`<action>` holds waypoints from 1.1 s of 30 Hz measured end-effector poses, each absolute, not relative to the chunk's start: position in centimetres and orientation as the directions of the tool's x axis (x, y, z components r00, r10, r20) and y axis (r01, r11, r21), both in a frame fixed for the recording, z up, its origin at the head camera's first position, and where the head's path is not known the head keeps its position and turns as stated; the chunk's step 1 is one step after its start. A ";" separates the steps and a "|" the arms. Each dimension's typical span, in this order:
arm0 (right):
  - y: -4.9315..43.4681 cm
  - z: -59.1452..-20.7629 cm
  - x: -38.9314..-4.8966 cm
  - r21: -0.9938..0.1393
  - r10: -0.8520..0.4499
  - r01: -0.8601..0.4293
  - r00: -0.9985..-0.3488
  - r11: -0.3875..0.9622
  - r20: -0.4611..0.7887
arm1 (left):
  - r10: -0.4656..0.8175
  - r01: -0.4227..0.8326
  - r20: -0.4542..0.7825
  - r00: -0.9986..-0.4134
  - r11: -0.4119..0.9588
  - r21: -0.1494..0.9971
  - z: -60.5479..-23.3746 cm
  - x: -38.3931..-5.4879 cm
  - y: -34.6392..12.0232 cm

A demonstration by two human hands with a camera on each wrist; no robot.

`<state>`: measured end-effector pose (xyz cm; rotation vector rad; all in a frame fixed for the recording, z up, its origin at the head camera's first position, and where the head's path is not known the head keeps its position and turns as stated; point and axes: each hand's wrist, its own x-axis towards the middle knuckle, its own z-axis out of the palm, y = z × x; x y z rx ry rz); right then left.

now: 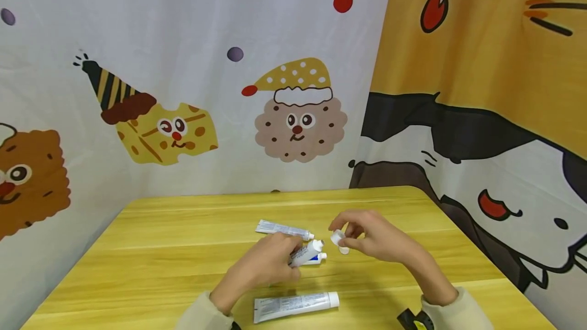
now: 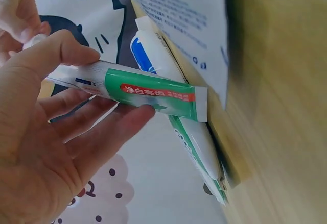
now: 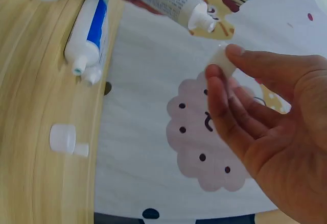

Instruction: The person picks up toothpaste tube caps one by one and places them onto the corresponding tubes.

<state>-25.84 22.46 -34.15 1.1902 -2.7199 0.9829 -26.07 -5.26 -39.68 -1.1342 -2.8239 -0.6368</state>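
My left hand [image 1: 270,257] grips a toothpaste tube [image 1: 304,254] between thumb and fingers. Its green, red and white side shows in the left wrist view, and its bare nozzle points toward my right hand [image 1: 373,236]. A white cap [image 3: 223,62] is pinched by the right thumb and fingertips, a short gap from that nozzle. Below the held tube lies a blue-and-white toothpaste tube [image 3: 92,35] with its nozzle bare. Beside it, farther back, rests another uncapped tube [image 1: 281,228].
Nearest me, a capped toothpaste tube [image 1: 293,307] lies across the yellow wooden table [image 1: 151,248]. A wide white cap [image 3: 62,138] and a smaller one [image 3: 82,149] sit on the tabletop below my right hand. A cartoon-printed curtain [image 1: 183,29] hangs behind the table.
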 end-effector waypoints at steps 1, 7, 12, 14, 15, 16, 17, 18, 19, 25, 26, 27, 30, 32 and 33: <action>22.2 -34.1 -25.7 -0.547 -0.651 -0.667 -0.711 0.505 0.267 | 0.656 0.672 0.187 -0.731 0.644 0.365 -39.7 -26.1 -5.3; 21.1 -34.1 -25.3 -0.565 -0.629 -0.685 -0.700 0.460 0.337 | 0.658 0.680 0.214 -0.722 0.617 0.397 -39.7 -26.1 -5.2; 20.5 -34.7 -25.5 -0.527 -0.647 -0.731 -0.659 0.433 0.384 | 0.666 0.692 0.227 -0.710 0.602 0.398 -39.7 -26.1 -5.2; 20.3 -34.9 -25.5 -0.502 -0.653 -0.750 -0.642 0.430 0.401 | 0.669 0.697 0.233 -0.706 0.598 0.396 -39.7 -26.1 -5.2; 20.2 -35.0 -25.5 -0.489 -0.655 -0.759 -0.635 0.429 0.410 | 0.669 0.699 0.236 -0.704 0.596 0.395 -39.7 -26.1 -5.1; 20.2 -35.1 -25.5 -0.479 -0.656 -0.766 -0.628 0.429 0.418 | 0.671 0.701 0.238 -0.703 0.594 0.395 -39.7 -26.1 -5.1; 20.1 -35.2 -25.5 -0.470 -0.657 -0.773 -0.621 0.426 0.427 | 0.672 0.703 0.241 -0.701 0.592 0.395 -39.7 -26.1 -5.1; 20.1 -35.2 -25.5 -0.462 -0.657 -0.780 -0.615 0.423 0.437 | 0.672 0.704 0.241 -0.700 0.591 0.395 -39.7 -26.1 -5.1; 20.1 -35.3 -25.5 -0.456 -0.657 -0.786 -0.608 0.418 0.446 | 0.673 0.705 0.243 -0.698 0.589 0.394 -39.7 -26.1 -5.0; 20.2 -35.5 -25.5 -0.433 -0.661 -0.813 -0.574 0.389 0.483 | 0.681 0.712 0.246 -0.689 0.576 0.401 -39.7 -26.1 -4.9; 20.2 -35.5 -25.5 -0.428 -0.662 -0.817 -0.568 0.386 0.488 | 0.683 0.713 0.246 -0.688 0.573 0.403 -39.7 -26.1 -4.8; 20.2 -35.4 -25.4 -0.422 -0.663 -0.821 -0.564 0.385 0.491 | 0.683 0.714 0.248 -0.687 0.571 0.405 -39.7 -26.0 -4.8; 20.2 -35.4 -25.4 -0.411 -0.667 -0.827 -0.556 0.383 0.496 | 0.682 0.715 0.254 -0.686 0.568 0.407 -39.8 -26.0 -4.8; 20.2 -35.3 -25.4 -0.411 -0.669 -0.826 -0.557 0.386 0.491 | 0.679 0.716 0.259 -0.687 0.570 0.404 -39.8 -26.0 -4.8; 20.2 -35.3 -25.4 -0.412 -0.669 -0.823 -0.562 0.391 0.487 | 0.678 0.717 0.264 -0.686 0.569 0.402 -39.8 -26.1 -4.8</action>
